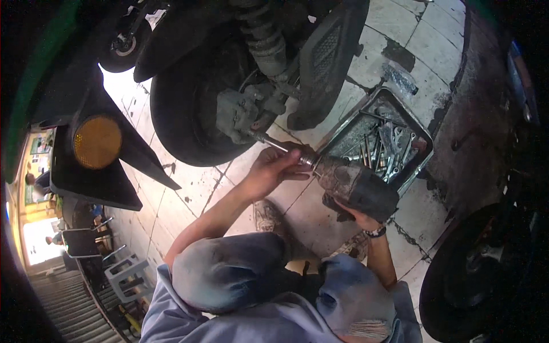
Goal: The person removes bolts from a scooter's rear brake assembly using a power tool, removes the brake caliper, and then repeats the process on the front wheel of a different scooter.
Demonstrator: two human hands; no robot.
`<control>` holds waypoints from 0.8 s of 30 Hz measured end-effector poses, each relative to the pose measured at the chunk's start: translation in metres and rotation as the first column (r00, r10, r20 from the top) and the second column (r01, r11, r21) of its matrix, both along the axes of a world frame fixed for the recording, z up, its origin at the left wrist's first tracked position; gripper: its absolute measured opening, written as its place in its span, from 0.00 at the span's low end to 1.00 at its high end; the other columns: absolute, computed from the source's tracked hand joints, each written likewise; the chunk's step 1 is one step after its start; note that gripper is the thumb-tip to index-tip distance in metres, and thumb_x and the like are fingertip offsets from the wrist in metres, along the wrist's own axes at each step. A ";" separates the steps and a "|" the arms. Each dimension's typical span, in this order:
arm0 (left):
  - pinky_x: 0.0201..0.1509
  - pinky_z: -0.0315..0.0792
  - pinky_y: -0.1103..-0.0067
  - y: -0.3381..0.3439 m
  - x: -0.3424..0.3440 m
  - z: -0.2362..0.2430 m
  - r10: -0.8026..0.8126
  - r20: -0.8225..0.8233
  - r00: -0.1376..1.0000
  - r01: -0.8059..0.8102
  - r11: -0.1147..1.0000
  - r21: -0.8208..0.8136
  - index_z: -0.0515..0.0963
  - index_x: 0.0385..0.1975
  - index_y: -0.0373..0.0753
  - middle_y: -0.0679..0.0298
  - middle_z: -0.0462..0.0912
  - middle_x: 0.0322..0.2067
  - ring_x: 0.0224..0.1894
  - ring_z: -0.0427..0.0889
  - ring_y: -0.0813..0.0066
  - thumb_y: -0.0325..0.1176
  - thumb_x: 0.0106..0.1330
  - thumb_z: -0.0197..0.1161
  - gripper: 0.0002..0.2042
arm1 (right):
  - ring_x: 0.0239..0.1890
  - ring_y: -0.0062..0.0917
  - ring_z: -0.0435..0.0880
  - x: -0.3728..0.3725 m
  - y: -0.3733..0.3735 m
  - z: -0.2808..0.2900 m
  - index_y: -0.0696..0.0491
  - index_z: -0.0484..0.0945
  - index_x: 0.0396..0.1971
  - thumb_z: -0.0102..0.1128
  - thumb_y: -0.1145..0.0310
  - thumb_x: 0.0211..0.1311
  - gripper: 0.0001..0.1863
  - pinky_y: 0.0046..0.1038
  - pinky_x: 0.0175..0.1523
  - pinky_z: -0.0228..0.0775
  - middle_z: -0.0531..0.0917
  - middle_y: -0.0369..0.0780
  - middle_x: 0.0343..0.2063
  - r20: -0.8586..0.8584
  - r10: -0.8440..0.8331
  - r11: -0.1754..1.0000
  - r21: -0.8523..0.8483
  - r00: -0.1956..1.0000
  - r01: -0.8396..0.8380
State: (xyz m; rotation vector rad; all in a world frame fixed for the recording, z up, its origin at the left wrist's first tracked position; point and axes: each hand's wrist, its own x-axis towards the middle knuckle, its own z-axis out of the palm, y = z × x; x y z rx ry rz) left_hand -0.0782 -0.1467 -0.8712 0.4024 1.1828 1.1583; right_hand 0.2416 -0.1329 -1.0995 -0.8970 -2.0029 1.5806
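A grimy impact wrench (360,186) lies level across the space in front of my knees, its nose toward a scooter wheel (177,120). My right hand (359,216) grips it from underneath, its fingers partly hidden by the tool body. My left hand (270,171) closes round the socket extension (273,144) just ahead of the nose. The extension's far end meets the lower edge of a dusty brake caliper (235,114) beside the wheel; whether it sits on a bolt I cannot tell. Above the caliper runs a shock absorber (264,43).
A metal tray (428,128) of wrenches and sockets sits on the tiled floor, right behind the wrench. Beyond it lies a clear plastic package (400,77). Another wheel (466,280) stands at lower right. Bodywork with an orange reflector (97,142) juts in at left, near a plastic stool (128,277).
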 end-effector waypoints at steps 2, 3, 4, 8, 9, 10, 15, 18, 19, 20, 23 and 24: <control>0.54 0.83 0.66 -0.003 -0.003 0.000 -0.053 0.047 0.998 0.053 0.999 -0.009 0.76 0.56 0.33 0.54 0.85 0.47 0.48 0.87 0.63 0.40 0.76 0.59 0.18 | 0.64 0.37 0.75 0.007 -0.005 0.010 0.51 0.73 0.63 0.71 0.61 0.62 0.30 0.41 0.69 0.65 0.78 0.43 0.60 -0.026 -0.025 0.998 -0.062 0.999 0.024; 0.54 0.83 0.66 -0.004 0.000 0.004 -0.129 0.059 0.990 0.129 0.992 0.019 0.76 0.56 0.34 0.53 0.85 0.48 0.50 0.86 0.62 0.40 0.75 0.59 0.18 | 0.66 0.36 0.72 0.010 -0.006 0.023 0.51 0.71 0.65 0.71 0.62 0.63 0.32 0.41 0.70 0.64 0.75 0.43 0.63 -0.092 -0.061 0.989 -0.143 0.994 0.048; 0.54 0.84 0.67 -0.003 0.005 0.009 -0.207 0.070 0.976 0.204 0.978 0.047 0.76 0.56 0.34 0.53 0.84 0.49 0.52 0.86 0.61 0.40 0.75 0.60 0.18 | 0.68 0.35 0.70 0.012 -0.005 0.046 0.52 0.69 0.67 0.71 0.63 0.63 0.34 0.40 0.72 0.63 0.72 0.43 0.66 -0.154 -0.104 0.972 -0.225 0.983 0.067; 0.52 0.85 0.66 0.024 0.021 0.026 -0.196 -0.039 0.980 0.198 0.977 0.081 0.79 0.46 0.25 0.48 0.85 0.44 0.48 0.88 0.59 0.39 0.74 0.62 0.18 | 0.65 0.32 0.74 0.006 0.006 0.155 0.53 0.70 0.67 0.77 0.70 0.55 0.38 0.36 0.69 0.67 0.75 0.41 0.64 -0.359 -0.692 0.271 -0.933 0.626 -0.236; 0.50 0.85 0.67 0.033 0.019 0.027 -0.228 -0.075 0.971 0.235 0.968 0.094 0.78 0.48 0.25 0.48 0.85 0.45 0.48 0.87 0.59 0.38 0.74 0.61 0.18 | 0.69 0.38 0.68 0.006 0.012 0.161 0.53 0.62 0.70 0.66 0.70 0.64 0.36 0.46 0.72 0.62 0.68 0.44 0.69 -0.304 -0.430 0.535 -0.844 0.850 -0.031; 0.50 0.85 0.67 0.039 0.020 0.026 -0.246 -0.068 0.967 0.252 0.962 0.103 0.78 0.48 0.25 0.48 0.85 0.45 0.48 0.87 0.59 0.38 0.74 0.61 0.18 | 0.69 0.38 0.69 0.001 0.017 0.163 0.53 0.63 0.70 0.65 0.72 0.65 0.34 0.46 0.71 0.65 0.68 0.44 0.69 -0.333 -0.342 0.697 -0.717 0.879 -0.001; 0.48 0.86 0.69 0.050 -0.006 0.026 -0.177 -0.136 0.975 0.195 0.972 0.128 0.78 0.49 0.25 0.49 0.86 0.44 0.46 0.88 0.58 0.39 0.75 0.59 0.18 | 0.49 0.26 0.83 -0.046 0.040 0.191 0.56 0.85 0.47 0.77 0.74 0.53 0.19 0.33 0.55 0.74 0.87 0.39 0.46 -0.166 -0.325 0.929 -0.242 0.931 0.281; 0.45 0.85 0.70 0.059 -0.013 0.035 -0.184 -0.173 0.968 0.213 0.962 0.170 0.78 0.49 0.25 0.47 0.86 0.44 0.45 0.89 0.58 0.41 0.77 0.58 0.20 | 0.48 0.26 0.83 -0.049 0.049 0.199 0.57 0.86 0.45 0.77 0.72 0.53 0.18 0.32 0.55 0.74 0.87 0.39 0.45 -0.147 -0.284 0.953 -0.155 0.947 0.262; 0.45 0.85 0.71 0.059 -0.010 0.036 -0.166 -0.147 0.975 0.189 0.970 0.154 0.78 0.48 0.26 0.47 0.86 0.42 0.45 0.89 0.58 0.41 0.77 0.58 0.19 | 0.48 0.26 0.83 -0.049 0.052 0.202 0.58 0.86 0.44 0.78 0.70 0.53 0.18 0.31 0.54 0.74 0.87 0.39 0.45 -0.164 -0.247 0.966 -0.121 0.955 0.229; 0.44 0.85 0.71 0.058 -0.007 0.036 -0.149 -0.121 0.981 0.165 0.977 0.138 0.78 0.47 0.26 0.48 0.87 0.40 0.44 0.89 0.58 0.41 0.77 0.58 0.19 | 0.48 0.26 0.83 -0.048 0.053 0.204 0.58 0.86 0.44 0.78 0.70 0.53 0.18 0.31 0.54 0.74 0.87 0.39 0.45 -0.162 -0.242 0.967 -0.127 0.957 0.223; 0.42 0.84 0.70 0.058 -0.003 0.036 -0.075 -0.141 0.987 0.098 0.982 0.162 0.78 0.45 0.27 0.49 0.87 0.36 0.43 0.90 0.58 0.42 0.76 0.58 0.19 | 0.47 0.28 0.84 -0.059 0.060 0.222 0.57 0.86 0.45 0.78 0.68 0.52 0.19 0.32 0.54 0.75 0.87 0.41 0.46 -0.091 -0.304 0.909 -0.327 0.948 0.259; 0.42 0.84 0.70 0.057 -0.006 0.034 -0.060 -0.140 0.988 0.086 0.978 0.188 0.78 0.45 0.27 0.50 0.87 0.35 0.43 0.90 0.57 0.42 0.76 0.58 0.19 | 0.47 0.28 0.84 -0.061 0.061 0.223 0.57 0.86 0.45 0.78 0.68 0.52 0.19 0.32 0.54 0.75 0.87 0.41 0.46 -0.097 -0.298 0.910 -0.328 0.950 0.253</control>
